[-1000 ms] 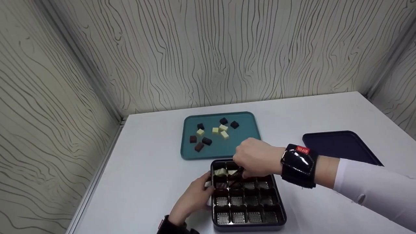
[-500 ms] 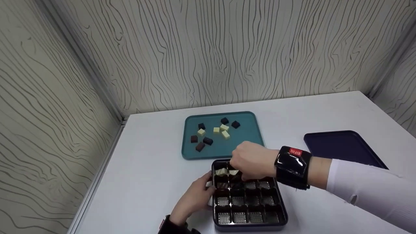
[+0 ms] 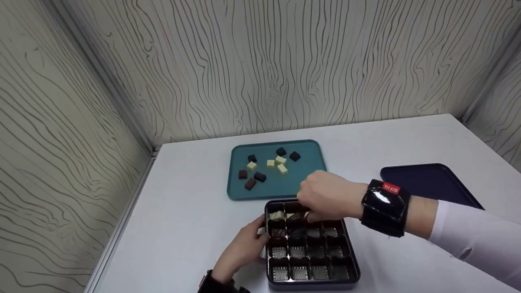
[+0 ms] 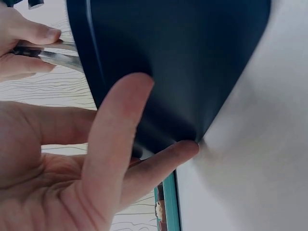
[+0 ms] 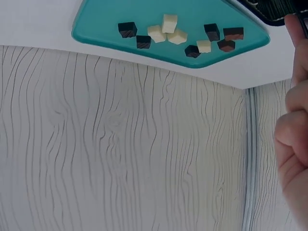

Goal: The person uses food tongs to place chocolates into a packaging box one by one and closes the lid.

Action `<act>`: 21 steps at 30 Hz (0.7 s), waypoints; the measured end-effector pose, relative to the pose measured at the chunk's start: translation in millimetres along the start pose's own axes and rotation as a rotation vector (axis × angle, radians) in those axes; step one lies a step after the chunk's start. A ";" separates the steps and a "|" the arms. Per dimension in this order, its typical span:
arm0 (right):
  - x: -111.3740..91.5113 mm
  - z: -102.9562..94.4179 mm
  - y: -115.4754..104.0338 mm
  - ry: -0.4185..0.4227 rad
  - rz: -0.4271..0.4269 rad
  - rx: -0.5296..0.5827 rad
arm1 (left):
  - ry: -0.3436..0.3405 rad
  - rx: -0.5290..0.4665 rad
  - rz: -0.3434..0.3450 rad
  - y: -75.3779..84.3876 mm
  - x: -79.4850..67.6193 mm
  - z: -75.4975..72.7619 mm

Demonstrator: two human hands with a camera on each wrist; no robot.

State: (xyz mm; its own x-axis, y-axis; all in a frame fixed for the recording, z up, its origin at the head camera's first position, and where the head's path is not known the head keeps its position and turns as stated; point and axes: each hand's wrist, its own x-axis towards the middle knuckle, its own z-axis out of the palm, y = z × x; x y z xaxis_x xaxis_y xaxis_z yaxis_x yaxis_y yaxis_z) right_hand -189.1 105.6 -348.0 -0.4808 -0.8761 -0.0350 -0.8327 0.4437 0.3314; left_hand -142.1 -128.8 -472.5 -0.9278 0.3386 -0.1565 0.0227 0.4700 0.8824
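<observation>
A dark rectangular box [image 3: 310,285] with a black compartment insert sits near the front edge. Cream chocolates [image 3: 277,216] show in its back row; a red striped chocolate [image 3: 278,232] lies in the row before it. My left hand [image 3: 245,243] rests against the box's left side, fingers mostly straight, touching its wall [image 4: 192,43]. Over the back rows, my right hand [image 3: 325,196] grips metal tongs [image 4: 62,58], mostly hidden from above. By the right fingertips is a dark piece with pale stripes [image 3: 296,218]; whether the tongs hold it I cannot tell.
Behind the box lies a teal tray [image 3: 307,162] with several loose dark, brown and cream chocolates [image 3: 282,168]. A dark navy tray or lid [image 3: 427,183] lies at the right, partly behind the right forearm. A patterned wall [image 3: 260,65] stands behind the white table [image 3: 183,195].
My right hand first shifted slightly left and lower over the box, then back right and up. The dark striped piece has come into clearer view. My left hand has stayed in place.
</observation>
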 end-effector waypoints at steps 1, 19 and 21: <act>-4.3 -0.6 2.2 0.022 -0.002 0.008 | 0.000 -0.004 0.000 0.1 -0.3 0.1; -52.2 23.5 49.1 0.166 0.334 0.256 | -0.009 -0.031 -0.013 0.8 -2.2 -0.7; -48.4 30.6 58.0 0.174 0.395 0.246 | -0.006 -0.034 -0.021 1.2 -2.1 -1.3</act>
State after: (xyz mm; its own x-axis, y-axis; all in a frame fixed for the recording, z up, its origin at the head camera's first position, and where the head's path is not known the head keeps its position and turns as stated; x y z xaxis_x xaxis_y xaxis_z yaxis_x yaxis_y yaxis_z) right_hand -222.6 179.5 -355.9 -0.7369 -0.6414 0.2135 -0.6466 0.7609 0.0540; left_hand -140.7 -130.0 -470.6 -0.9256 0.3340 -0.1781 -0.0098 0.4491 0.8934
